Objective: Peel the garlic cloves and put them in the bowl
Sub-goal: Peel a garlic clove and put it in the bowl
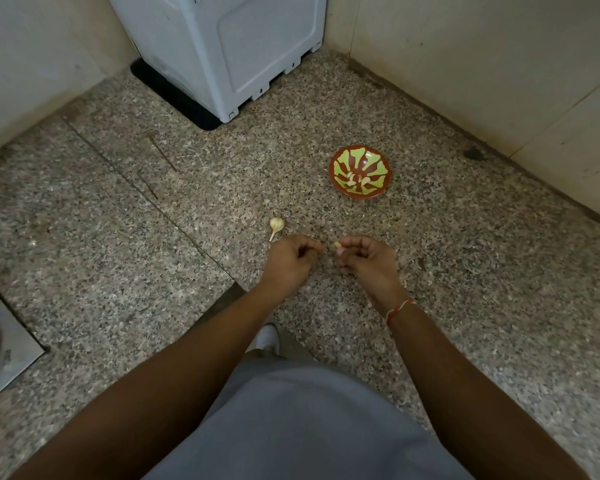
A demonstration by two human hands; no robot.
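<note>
A red bowl (336, 161) with a green pattern sits on the speckled stone floor and holds several peeled garlic cloves (355, 180). A whole garlic bulb (276, 225) with its stem lies on the floor just beyond my left hand. My right hand (366, 259) pinches a small garlic clove (337, 244) between thumb and fingertips. Close beside it, my left hand (291, 258) hovers with its fingers curled; I cannot see anything in it. The two hands are a short gap apart, nearer to me than the bowl.
A grey-white appliance (229, 53) stands on a black mat (174, 95) at the back. Tiled walls (482, 64) close the corner on the right and left. A metal floor drain (4, 344) lies at the left edge. My white shoe (269, 336) shows below the hands.
</note>
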